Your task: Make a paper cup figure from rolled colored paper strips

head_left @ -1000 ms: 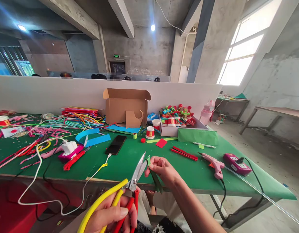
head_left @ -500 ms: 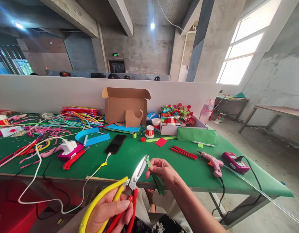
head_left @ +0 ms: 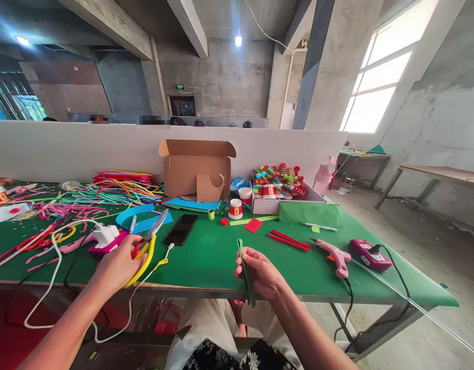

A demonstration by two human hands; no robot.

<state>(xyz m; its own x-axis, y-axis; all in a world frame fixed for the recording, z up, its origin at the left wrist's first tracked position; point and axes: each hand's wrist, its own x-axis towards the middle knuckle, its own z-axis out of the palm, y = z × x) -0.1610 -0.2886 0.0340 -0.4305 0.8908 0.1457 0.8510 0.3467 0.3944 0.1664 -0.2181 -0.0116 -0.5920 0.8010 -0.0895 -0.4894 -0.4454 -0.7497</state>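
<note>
My left hand (head_left: pixel 121 264) is closed round the handles of the scissors (head_left: pixel 152 245), which have yellow and red grips. Their blades point up and away, above the table just left of the black phone (head_left: pixel 182 229). My right hand (head_left: pixel 262 272) pinches a folded green paper strip (head_left: pixel 244 267) between thumb and fingers over the table's front edge. One end of the strip sticks up above the fingertips; the other hangs down below the hand. Beyond the right hand lie a red paper square (head_left: pixel 253 225) and some narrow red strips (head_left: pixel 288 240).
A pink glue gun (head_left: pixel 337 257) and a purple power block (head_left: pixel 371 255) lie at right. White cable (head_left: pixel 54 277) loops over the front edge at left. Behind stand a cardboard box (head_left: pixel 196 167), paper cups (head_left: pixel 235 209) and a box of colourful figures (head_left: pixel 281 187). Pipe cleaners (head_left: pixel 121 187) lie heaped at left.
My left hand has carried the scissors away from the green strip, leftward and forward over the table. My right hand stays nearly in place, still pinching the strip, now more upright.
</note>
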